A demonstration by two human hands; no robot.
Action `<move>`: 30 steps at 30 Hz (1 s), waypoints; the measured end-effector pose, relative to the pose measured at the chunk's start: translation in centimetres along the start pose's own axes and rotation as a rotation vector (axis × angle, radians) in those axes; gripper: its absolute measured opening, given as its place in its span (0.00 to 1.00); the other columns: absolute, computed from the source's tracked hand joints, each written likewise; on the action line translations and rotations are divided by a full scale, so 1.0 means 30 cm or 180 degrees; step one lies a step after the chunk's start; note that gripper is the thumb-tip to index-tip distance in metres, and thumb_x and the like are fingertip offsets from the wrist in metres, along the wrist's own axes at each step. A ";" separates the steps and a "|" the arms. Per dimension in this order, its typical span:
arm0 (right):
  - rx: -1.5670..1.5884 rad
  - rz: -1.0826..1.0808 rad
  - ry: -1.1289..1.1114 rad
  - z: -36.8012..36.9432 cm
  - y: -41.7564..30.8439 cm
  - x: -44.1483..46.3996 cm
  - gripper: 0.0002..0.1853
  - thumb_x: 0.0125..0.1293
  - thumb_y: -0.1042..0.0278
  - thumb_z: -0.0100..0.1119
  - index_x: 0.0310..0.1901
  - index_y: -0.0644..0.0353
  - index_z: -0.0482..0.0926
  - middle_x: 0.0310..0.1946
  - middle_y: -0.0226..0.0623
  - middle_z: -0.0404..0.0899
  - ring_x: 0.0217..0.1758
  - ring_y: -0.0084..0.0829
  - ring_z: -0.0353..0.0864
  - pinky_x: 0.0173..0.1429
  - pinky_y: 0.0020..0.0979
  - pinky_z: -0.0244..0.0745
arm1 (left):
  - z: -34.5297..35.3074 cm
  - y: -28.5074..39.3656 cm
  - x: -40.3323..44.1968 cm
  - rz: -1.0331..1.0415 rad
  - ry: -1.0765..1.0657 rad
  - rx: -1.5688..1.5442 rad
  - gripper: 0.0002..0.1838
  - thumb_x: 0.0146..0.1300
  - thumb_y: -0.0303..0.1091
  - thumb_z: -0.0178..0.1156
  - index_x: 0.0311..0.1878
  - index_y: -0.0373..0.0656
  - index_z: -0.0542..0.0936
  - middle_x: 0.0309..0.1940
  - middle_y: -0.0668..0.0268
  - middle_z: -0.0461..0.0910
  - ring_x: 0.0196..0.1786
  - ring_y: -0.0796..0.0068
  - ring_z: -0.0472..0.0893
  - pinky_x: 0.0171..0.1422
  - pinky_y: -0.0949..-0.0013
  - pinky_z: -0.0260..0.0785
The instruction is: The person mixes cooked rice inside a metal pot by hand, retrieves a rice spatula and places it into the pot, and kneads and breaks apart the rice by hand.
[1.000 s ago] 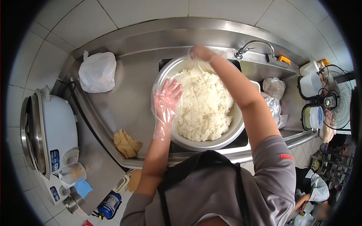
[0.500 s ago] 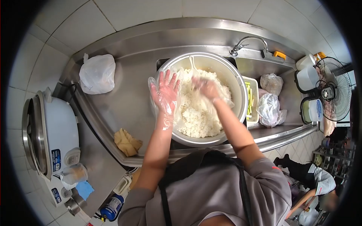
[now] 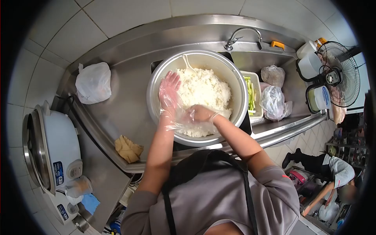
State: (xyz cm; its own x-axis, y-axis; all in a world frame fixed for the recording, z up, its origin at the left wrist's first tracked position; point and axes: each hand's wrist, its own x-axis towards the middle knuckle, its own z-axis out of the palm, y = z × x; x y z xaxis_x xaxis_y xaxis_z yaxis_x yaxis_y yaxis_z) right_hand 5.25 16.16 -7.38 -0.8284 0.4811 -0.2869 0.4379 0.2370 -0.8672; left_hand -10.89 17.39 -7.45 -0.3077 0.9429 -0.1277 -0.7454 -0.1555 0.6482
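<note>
White rice (image 3: 207, 92) fills much of a large round metal pot (image 3: 243, 84) on the sink. A white spoon or paddle (image 3: 187, 62) rests in the rice, its handle against the pot's back wall. My left hand (image 3: 170, 91), in a clear plastic glove, is palm up at the pot's left side, fingers stretched out and nothing on the palm. My right hand (image 3: 200, 113) is over the front of the rice, its fingers curled on the loose clear plastic at my left wrist.
Right of the pot are a basket of cut green stalks (image 3: 256, 94), plastic bags (image 3: 273, 102) and a fan (image 3: 338, 74). A white bag (image 3: 94, 83), a tan cloth (image 3: 128, 149) and a rice cooker (image 3: 62, 145) are at left. A person (image 3: 338, 172) bends at far right.
My right hand has left the spoon and come down across the rice to my left wrist. My left hand stays open at the pot's left side. The view has shifted slightly.
</note>
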 end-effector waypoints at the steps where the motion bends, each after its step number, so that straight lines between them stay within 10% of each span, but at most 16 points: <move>1: 0.0443 0.0213 0.0342 -0.016 0.042 -0.002 0.12 0.61 0.68 0.51 0.42 0.63 0.80 0.26 0.40 0.81 0.26 0.29 0.79 0.35 0.29 0.75 | -0.043 -0.017 0.003 -0.0164 0.0140 0.0583 0.30 0.64 0.56 0.44 0.55 0.38 0.71 0.48 0.58 0.74 0.52 0.66 0.71 0.61 0.62 0.58; 5: 0.2129 0.0838 0.2377 -0.129 0.099 0.016 0.21 0.63 0.56 0.53 0.49 0.65 0.73 0.32 0.39 0.79 0.31 0.29 0.80 0.33 0.28 0.75 | 0.048 0.001 -0.144 -0.1398 -0.0349 0.2540 0.21 0.61 0.52 0.54 0.36 0.40 0.80 0.28 0.66 0.78 0.32 0.75 0.74 0.47 0.72 0.66; 13: 0.3568 0.0893 0.2606 -0.212 0.114 0.061 0.48 0.59 0.30 0.42 0.70 0.56 0.39 0.66 0.51 0.51 0.66 0.50 0.57 0.64 0.50 0.57 | 0.030 -0.322 -0.217 -0.1598 -0.1634 0.2017 0.14 0.65 0.42 0.53 0.38 0.39 0.78 0.27 0.72 0.75 0.32 0.84 0.72 0.37 0.76 0.65; 16: 0.3257 0.0701 0.2610 -0.221 0.136 0.070 0.48 0.58 0.27 0.38 0.70 0.55 0.40 0.66 0.51 0.54 0.67 0.48 0.57 0.68 0.45 0.51 | -0.028 -0.373 -0.165 -0.1596 -0.2069 0.2113 0.13 0.66 0.41 0.53 0.40 0.40 0.76 0.29 0.73 0.75 0.32 0.84 0.72 0.36 0.76 0.66; 20: 0.0185 0.1454 0.3180 -0.253 0.256 0.117 0.44 0.57 0.33 0.47 0.69 0.53 0.49 0.63 0.53 0.60 0.66 0.47 0.60 0.69 0.37 0.51 | -0.078 -0.434 -0.172 -0.1296 -0.2152 0.2243 0.13 0.67 0.40 0.51 0.32 0.41 0.75 0.25 0.74 0.72 0.30 0.84 0.70 0.34 0.76 0.64; 24: -0.0788 0.2443 0.2304 -0.306 0.391 0.071 0.38 0.54 0.37 0.54 0.60 0.56 0.66 0.58 0.53 0.66 0.61 0.45 0.66 0.64 0.37 0.60 | -0.082 -0.281 -0.246 -0.1002 -0.1819 0.2546 0.17 0.62 0.47 0.52 0.34 0.41 0.76 0.26 0.64 0.76 0.32 0.70 0.75 0.38 0.66 0.66; 30: -0.0196 0.2137 0.1121 -0.310 0.541 0.029 0.28 0.55 0.46 0.59 0.52 0.58 0.76 0.53 0.46 0.73 0.56 0.35 0.71 0.61 0.30 0.63 | -0.049 0.008 -0.254 -0.1160 -0.0693 0.6401 0.36 0.49 0.57 0.61 0.56 0.41 0.69 0.46 0.46 0.74 0.53 0.52 0.72 0.59 0.61 0.62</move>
State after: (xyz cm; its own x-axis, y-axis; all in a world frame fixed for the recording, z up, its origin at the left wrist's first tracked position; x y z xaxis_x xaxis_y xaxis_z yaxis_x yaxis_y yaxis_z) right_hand 14.88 28.27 -17.92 -0.2213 0.7772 -0.5890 0.8358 -0.1600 -0.5251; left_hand -9.60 9.73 -7.42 -0.1532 0.8846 -0.4405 0.8617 0.3378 0.3786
